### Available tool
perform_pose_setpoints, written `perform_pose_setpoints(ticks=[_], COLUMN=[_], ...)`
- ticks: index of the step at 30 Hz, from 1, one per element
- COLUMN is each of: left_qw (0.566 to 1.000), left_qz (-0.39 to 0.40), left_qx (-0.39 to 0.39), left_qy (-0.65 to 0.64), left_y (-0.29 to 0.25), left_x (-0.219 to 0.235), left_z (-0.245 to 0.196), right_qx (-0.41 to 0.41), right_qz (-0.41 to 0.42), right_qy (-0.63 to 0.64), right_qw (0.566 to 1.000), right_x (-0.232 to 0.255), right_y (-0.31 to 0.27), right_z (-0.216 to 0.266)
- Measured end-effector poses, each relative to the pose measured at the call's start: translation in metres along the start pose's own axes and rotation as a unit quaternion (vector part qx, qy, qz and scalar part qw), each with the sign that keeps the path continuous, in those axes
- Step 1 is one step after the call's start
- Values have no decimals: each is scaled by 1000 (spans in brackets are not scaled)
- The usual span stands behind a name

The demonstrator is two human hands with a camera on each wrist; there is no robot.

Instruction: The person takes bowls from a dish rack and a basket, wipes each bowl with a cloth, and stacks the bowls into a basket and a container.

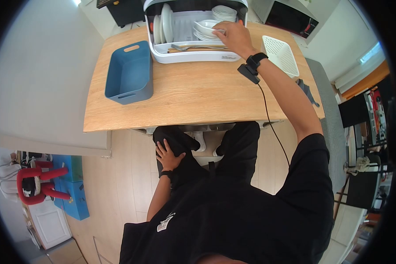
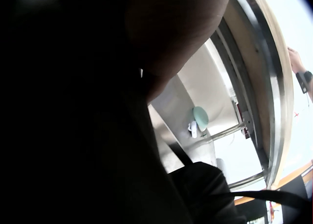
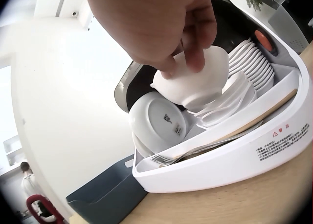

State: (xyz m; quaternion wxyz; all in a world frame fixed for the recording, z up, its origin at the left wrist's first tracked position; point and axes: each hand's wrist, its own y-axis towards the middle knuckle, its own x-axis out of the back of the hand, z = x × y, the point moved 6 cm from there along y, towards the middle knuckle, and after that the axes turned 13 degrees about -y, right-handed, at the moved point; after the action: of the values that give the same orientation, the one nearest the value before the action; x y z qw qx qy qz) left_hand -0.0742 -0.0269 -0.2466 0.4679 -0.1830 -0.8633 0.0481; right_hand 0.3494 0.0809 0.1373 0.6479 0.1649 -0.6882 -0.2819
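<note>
My right hand (image 1: 235,36) pinches the rim of a small white bowl (image 3: 195,80) between thumb and fingers. The bowl is tilted over a pile of white spoons (image 3: 232,104) in the white dish box (image 1: 193,57). Beside it stands a stack of small white bowls (image 3: 252,65). White plates (image 1: 166,24) stand on edge at the box's left side, and chopsticks (image 1: 202,47) and a fork (image 3: 166,159) lie in the front trough. My left hand (image 1: 168,156) rests on my thigh with fingers spread.
A blue bin (image 1: 136,94) stands left of the dish box. To the right are a white perforated basket (image 1: 290,66) and a grey cloth (image 1: 307,91) near the table (image 1: 198,97) edge. A cable (image 1: 270,119) hangs from my right wrist. A microwave (image 1: 290,20) sits behind.
</note>
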Motion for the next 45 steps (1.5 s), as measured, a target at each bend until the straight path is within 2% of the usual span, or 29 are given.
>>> perform_pose_setpoints(ticks=[1, 2, 3, 4, 6, 7, 8, 10, 14, 15, 17, 18, 20, 21, 22, 24, 25, 26, 27, 28, 30, 32, 34, 36, 37, 39, 40, 42, 45], left_qw=[1000, 999, 994, 994, 948, 888, 889, 865, 829, 830, 806, 802, 840, 836, 835, 868, 867, 867, 873, 877, 875, 869, 875, 886, 885, 877, 875, 868, 872], left_qz=[10, -30, -70, -61, -44, -39, -34, 22, 1, 3, 71, 73, 108, 86, 95, 106, 111, 116, 97, 77, 67, 15, 1, -45, -51, -54, -64, -71, -81], left_qx=[-5, -21, -36, -43, -87, -68, -66, -127, -150, -146, -145, -148, -117, -108, -114, -149, -155, -154, -159, -164, -174, -214, -196, -238, -237, -248, -242, -271, -266], left_qy=[2, -38, -79, -78, -304, -453, -452, -485, -539, -539, -570, -574, -519, -531, -529, -461, -460, -459, -452, -446, -447, -447, -442, -395, -398, -409, -413, -410, -403], left_y=[-3, -5, -4, -1, -3, -14, -20, -31, -33, -23, -7, -5, 8, 11, 15, 23, 26, 29, 33, 37, 45, 55, 60, 66, 71, 78, 81, 79, 78], left_x=[-1, 5, 13, 17, 43, 60, 75, 102, 146, 149, 143, 143, 134, 133, 133, 134, 134, 133, 136, 140, 143, 150, 154, 159, 159, 156, 155, 152, 152], left_z=[1, 1, -2, -3, -17, -47, -68, -110, -185, -195, -214, -219, -231, -235, -240, -246, -249, -251, -252, -251, -243, -234, -233, -234, -234, -236, -235, -233, -230], right_qx=[24, 49, 42, 40, 33, 50, 68, 60, 85, 81, 94, 109, 119, 116, 110, 83, 71, 64, 42, 40, -110, -191, -314, -347, -340, -246, -235, -232, -205], right_qz=[-25, -51, -49, -26, -1, -8, -13, -2, -5, 3, 1, -8, -2, 11, 26, 29, 16, 4, -29, -27, -72, -80, -31, 54, 53, 69, 67, 127, 133], right_qy=[45, 88, 80, 105, 128, 136, 146, 164, 163, 163, 163, 160, 148, 156, 166, 180, 177, 175, 152, 151, 128, 22, -39, -138, -138, -229, -227, -240, -224], right_qw=[998, 994, 995, 993, 991, 989, 987, 985, 983, 983, 982, 981, 982, 981, 980, 980, 981, 982, 987, 987, 983, 978, 948, 926, 929, 939, 943, 934, 943], right_x=[8, 18, 26, 31, 40, 41, 43, 47, 47, 48, 48, 49, 47, 47, 44, 45, 48, 52, 57, 59, 70, 80, 91, 86, 81, 69, 65, 56, 49], right_y=[-12, -24, -37, -52, -83, -99, -115, -143, -181, -188, -201, -207, -217, -222, -227, -230, -230, -226, -225, -225, -230, -238, -252, -267, -279, -282, -281, -279, -277], right_z=[8, 14, 18, 25, 31, 35, 41, 50, 67, 71, 81, 86, 92, 95, 97, 94, 89, 84, 73, 61, 10, -48, -107, -158, -177, -193, -197, -192, -206])
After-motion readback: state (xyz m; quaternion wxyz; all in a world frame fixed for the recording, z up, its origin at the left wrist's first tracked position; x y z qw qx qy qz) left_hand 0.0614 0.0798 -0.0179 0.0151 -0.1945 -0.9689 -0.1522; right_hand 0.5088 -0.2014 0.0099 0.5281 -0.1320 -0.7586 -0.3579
